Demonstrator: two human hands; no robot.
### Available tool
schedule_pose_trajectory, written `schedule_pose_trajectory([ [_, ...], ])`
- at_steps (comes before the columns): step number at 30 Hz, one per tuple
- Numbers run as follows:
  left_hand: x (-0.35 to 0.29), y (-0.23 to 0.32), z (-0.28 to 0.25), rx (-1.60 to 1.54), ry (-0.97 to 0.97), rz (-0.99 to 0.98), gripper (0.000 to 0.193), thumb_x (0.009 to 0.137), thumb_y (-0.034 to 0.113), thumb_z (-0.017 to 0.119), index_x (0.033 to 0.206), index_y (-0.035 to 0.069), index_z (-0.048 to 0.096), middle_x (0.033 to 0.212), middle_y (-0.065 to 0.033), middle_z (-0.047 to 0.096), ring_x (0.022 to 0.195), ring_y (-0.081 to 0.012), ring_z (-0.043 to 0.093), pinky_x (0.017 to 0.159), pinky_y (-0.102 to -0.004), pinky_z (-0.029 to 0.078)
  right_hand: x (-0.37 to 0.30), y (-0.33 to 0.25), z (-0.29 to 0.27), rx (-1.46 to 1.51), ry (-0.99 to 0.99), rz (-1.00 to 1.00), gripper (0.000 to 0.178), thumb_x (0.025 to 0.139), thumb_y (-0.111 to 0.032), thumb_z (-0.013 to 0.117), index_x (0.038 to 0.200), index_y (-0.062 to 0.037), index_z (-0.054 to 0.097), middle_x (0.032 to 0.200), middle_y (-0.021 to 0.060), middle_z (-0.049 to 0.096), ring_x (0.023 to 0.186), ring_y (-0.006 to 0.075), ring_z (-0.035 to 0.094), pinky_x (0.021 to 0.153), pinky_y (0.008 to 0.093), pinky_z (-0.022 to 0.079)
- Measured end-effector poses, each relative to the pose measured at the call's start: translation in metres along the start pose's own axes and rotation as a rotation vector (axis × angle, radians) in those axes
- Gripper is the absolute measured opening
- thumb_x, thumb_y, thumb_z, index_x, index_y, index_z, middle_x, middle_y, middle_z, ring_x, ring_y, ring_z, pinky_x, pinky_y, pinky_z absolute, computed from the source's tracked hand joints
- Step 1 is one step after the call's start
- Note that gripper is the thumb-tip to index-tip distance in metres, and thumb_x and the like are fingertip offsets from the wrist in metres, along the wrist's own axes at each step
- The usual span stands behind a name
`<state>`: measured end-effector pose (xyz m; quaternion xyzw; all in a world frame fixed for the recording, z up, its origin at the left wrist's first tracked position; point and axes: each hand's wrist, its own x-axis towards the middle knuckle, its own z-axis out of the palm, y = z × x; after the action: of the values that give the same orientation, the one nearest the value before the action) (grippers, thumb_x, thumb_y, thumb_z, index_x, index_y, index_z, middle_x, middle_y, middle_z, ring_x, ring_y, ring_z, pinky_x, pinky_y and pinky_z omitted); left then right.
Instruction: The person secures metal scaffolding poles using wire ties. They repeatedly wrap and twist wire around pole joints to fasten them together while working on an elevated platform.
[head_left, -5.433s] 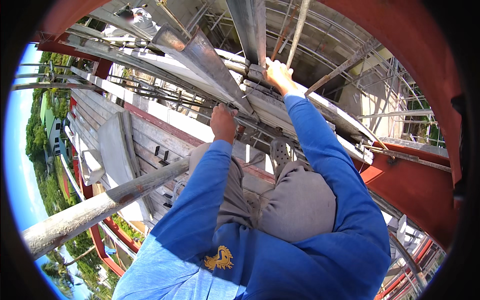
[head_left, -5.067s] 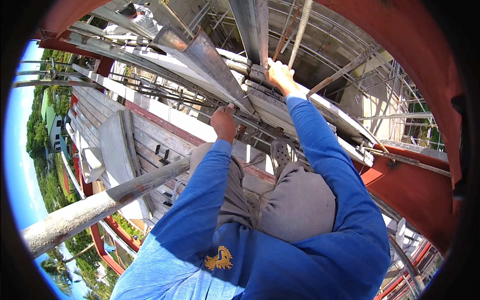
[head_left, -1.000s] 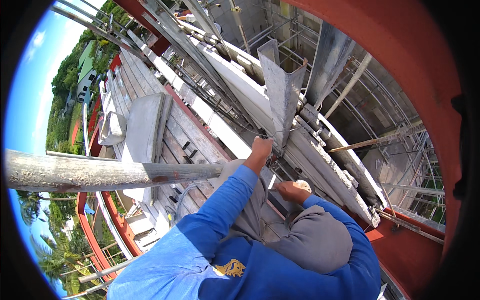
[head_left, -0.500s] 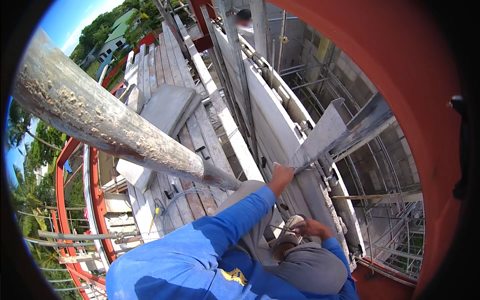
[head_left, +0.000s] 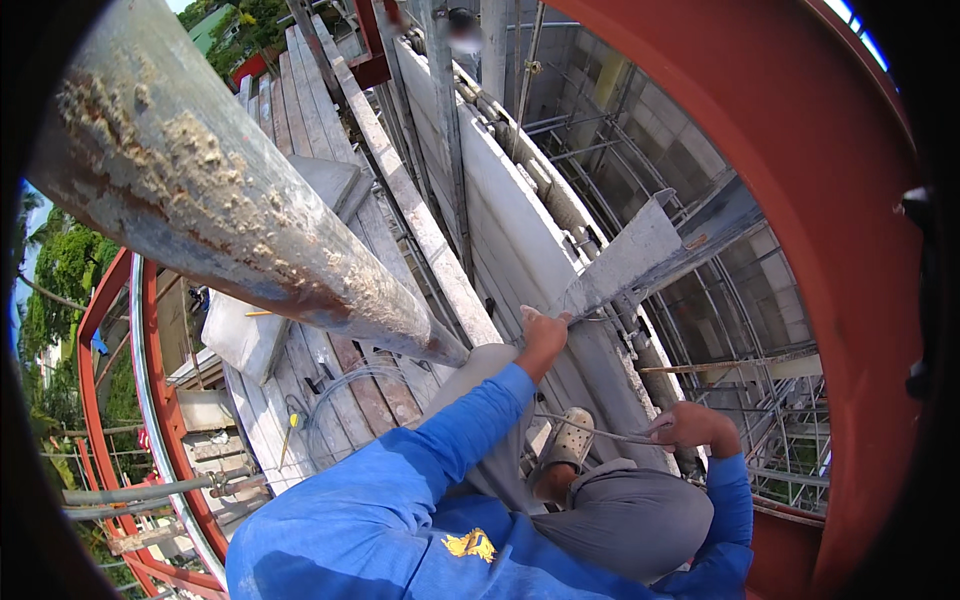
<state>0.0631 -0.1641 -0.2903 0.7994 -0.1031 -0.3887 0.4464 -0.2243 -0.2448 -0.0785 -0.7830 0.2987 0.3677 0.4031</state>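
Observation:
My left hand is closed at the near tip of a grey steel channel, against the pale wall panel. What its fingers grip, if anything, is hidden. To the right and nearer, my right hand is wrapped round one end of a thin grey rod. The rod points left from this hand, across and just above a beige clog on my foot. Both sleeves are blue.
A thick, mortar-crusted pipe slants down at my left. Beyond it lie scaffold planks with grey slabs and looped wire. A red steel beam curves along the right, above deep scaffolding. Another person is far ahead.
My right hand has moved right and up from beside my foot, with the rod now stretched out to its left. The left hand stays at the channel's tip. The view has shifted.

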Motion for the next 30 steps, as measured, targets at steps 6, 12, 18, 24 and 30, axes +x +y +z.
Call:
schedule_pose_trajectory([
  [6, -0.065, 0.011, -0.030, -0.035, -0.070, 0.287, 0.102, 0.103, 0.045, 0.067, 0.161, -0.017, 0.012, 0.167, -0.0371, 0.025, 0.157, -0.0422, 0.028, 0.129, -0.0427, 0.025, -0.104, -0.058, -0.038, -0.083, 0.090, 0.058, 0.039, 0.094, -0.029, 0.069, 0.118, -0.0006, 0.078, 0.072, 0.0136, 0.074, 0.066, 0.0260, 0.074, 0.072, 0.0389, 0.058],
  [12, -0.149, 0.019, -0.086, -0.263, -0.333, 0.238, 0.085, 0.108, 0.050, 0.059, 0.162, -0.007, 0.027, 0.153, -0.0264, 0.049, 0.138, -0.0311, 0.054, 0.116, -0.0418, 0.043, -0.190, -0.085, -0.053, -0.057, 0.310, -0.088, 0.037, 0.095, -0.025, 0.069, 0.111, 0.0067, 0.075, 0.070, 0.0156, 0.072, 0.068, 0.0309, 0.075, 0.070, 0.0404, 0.058],
  [18, -0.234, 0.060, -0.106, -0.582, -1.141, 0.063, 0.084, 0.110, 0.054, 0.053, 0.162, -0.005, 0.025, 0.136, -0.0153, 0.064, 0.122, -0.0228, 0.065, 0.104, -0.0368, 0.052, -0.180, -0.118, -0.006, 0.119, 0.563, -0.193, 0.037, 0.097, -0.028, 0.070, 0.115, 0.0043, 0.074, 0.084, 0.0207, 0.073, 0.073, 0.0369, 0.073, 0.068, 0.0430, 0.056],
  [24, -0.246, 0.083, -0.110, -0.821, -0.692, 0.027, 0.059, 0.115, 0.033, 0.050, 0.160, 0.004, 0.024, 0.125, -0.0219, 0.070, 0.119, -0.0266, 0.068, 0.108, -0.0421, 0.052, -0.082, -0.157, 0.067, 0.255, 0.553, -0.241, 0.062, 0.106, -0.047, 0.058, 0.146, 0.0006, 0.057, 0.100, 0.0257, 0.073, 0.090, 0.0453, 0.071, 0.084, 0.0510, 0.054],
  [30, -0.215, 0.068, -0.186, -0.544, -0.566, 0.124, 0.047, 0.114, 0.028, 0.051, 0.152, 0.002, 0.041, 0.079, -0.0036, 0.051, 0.052, -0.0123, 0.052, 0.049, -0.0298, 0.049, -0.054, -0.139, 0.049, 0.305, 0.291, -0.292, 0.056, 0.106, -0.052, 0.057, 0.127, -0.0022, 0.071, 0.100, 0.0238, 0.075, 0.098, 0.0423, 0.071, 0.086, 0.0492, 0.053],
])
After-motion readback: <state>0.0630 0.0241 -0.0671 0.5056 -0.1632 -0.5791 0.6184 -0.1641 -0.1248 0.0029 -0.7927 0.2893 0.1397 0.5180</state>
